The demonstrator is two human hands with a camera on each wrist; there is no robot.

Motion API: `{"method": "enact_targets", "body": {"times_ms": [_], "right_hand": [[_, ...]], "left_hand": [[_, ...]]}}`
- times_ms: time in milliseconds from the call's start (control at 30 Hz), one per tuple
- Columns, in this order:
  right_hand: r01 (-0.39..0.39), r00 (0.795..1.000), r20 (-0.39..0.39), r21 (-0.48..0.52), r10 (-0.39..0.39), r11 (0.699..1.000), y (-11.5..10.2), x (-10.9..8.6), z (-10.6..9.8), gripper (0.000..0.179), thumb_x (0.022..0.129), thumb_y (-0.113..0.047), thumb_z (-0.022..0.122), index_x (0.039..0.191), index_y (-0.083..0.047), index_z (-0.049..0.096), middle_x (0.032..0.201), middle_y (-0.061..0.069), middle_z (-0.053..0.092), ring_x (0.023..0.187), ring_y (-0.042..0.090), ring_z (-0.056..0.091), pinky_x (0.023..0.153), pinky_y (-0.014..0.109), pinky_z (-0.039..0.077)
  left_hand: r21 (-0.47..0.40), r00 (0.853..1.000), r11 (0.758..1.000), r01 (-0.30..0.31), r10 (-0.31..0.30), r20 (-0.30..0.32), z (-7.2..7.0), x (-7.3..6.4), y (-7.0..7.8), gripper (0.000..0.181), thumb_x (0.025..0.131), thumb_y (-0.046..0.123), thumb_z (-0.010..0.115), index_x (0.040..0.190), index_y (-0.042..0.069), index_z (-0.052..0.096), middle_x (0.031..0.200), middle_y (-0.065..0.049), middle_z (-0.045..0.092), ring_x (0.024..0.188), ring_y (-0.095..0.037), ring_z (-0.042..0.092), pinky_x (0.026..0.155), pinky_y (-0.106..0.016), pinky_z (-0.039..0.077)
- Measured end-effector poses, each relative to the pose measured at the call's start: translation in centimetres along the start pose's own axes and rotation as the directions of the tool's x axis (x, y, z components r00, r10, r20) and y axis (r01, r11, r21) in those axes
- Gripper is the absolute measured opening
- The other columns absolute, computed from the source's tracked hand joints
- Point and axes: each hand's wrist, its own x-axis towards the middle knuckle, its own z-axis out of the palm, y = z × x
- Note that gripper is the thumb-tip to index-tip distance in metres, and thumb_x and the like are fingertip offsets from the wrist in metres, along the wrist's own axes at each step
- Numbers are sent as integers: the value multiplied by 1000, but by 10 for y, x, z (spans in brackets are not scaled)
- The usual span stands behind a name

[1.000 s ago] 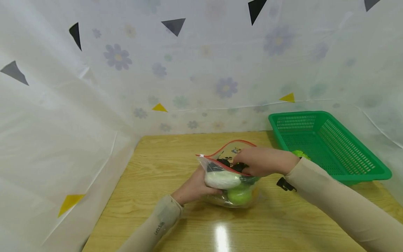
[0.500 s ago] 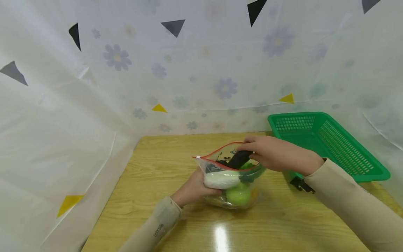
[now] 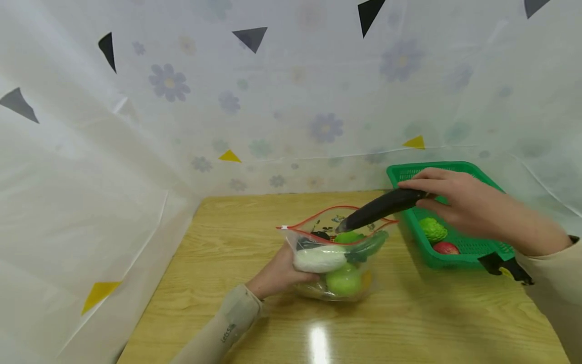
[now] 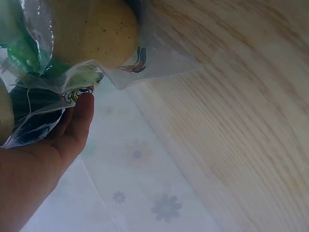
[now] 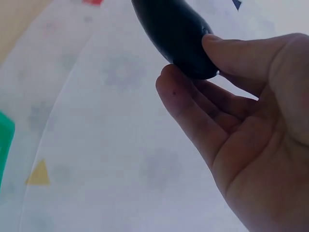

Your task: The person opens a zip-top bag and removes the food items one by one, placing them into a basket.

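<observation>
In the head view my left hand (image 3: 282, 270) grips the side of a clear zip bag (image 3: 320, 291) with a red-edged, open mouth. Through the plastic show a pale white oblong thing (image 3: 320, 259), a round light-green fruit (image 3: 344, 281) and a dark green vegetable (image 3: 368, 246). The left wrist view shows a speckled yellow-brown round thing (image 4: 99, 31) in the bag. My right hand (image 3: 473, 205) pinches one end of a long, dark eggplant (image 3: 384, 207) between thumb and fingers. Its other tip slants down over the bag's mouth. The left hand's fingertips are partly hidden behind the bag.
A green plastic basket (image 3: 464, 261) stands at the right of the wooden table (image 3: 204, 242). It holds a bumpy green fruit (image 3: 432, 230) and a red fruit (image 3: 446, 247). A white flowered sheet (image 3: 254, 111) hangs behind and to the left.
The right hand came out of the bag with the eggplant and moved up and right. The basket's fruits came into view. The left hand kept its grip on the bag.
</observation>
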Motion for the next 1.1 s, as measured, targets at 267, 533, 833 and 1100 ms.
{"method": "enact_targets", "body": {"times_ms": [267, 533, 833, 1100], "right_hand": [[-211, 976, -61, -55, 208, 976, 48, -57, -6, 54, 79, 2, 81, 130, -10, 68, 117, 12, 69, 85, 23, 65, 59, 24, 50], [-443, 897, -54, -70, 440, 894, 93, -120, 27, 41, 91, -4, 72, 128, 8, 62, 111, 31, 64, 82, 42, 65, 57, 43, 56], [-570, 815, 48, -112, 578, 814, 123, -148, 67, 43, 93, -9, 68, 124, 20, 57, 98, 41, 62, 49, 21, 44, 45, 32, 32], [-570, 756, 336, -84, 562, 817, 132, -152, 79, 47, 100, -21, 62, 127, 17, 57, 97, 29, 70, 71, 29, 67, 62, 47, 54]], "left_hand": [[-42, 1000, 999, -2, 2, 20, 0, 1, 2, 95, 75, 18, 90, 153, 26, 35, 142, 10, 56, 130, -13, 55, 114, -38, 42], [-36, 1000, 999, 2, -2, 19, 0, -2, 0, 88, 75, 18, 89, 149, 27, 42, 140, 10, 58, 128, -13, 56, 113, -38, 42], [-17, 1000, 1000, 23, -22, 13, 0, -5, -2, 82, 76, 17, 89, 144, 33, 45, 138, 10, 59, 127, -13, 57, 112, -37, 43], [-13, 1000, 1000, 5, -4, 24, 1, -3, -1, 81, 77, 18, 89, 145, 32, 46, 139, 10, 59, 127, -12, 57, 114, -37, 42]]}}
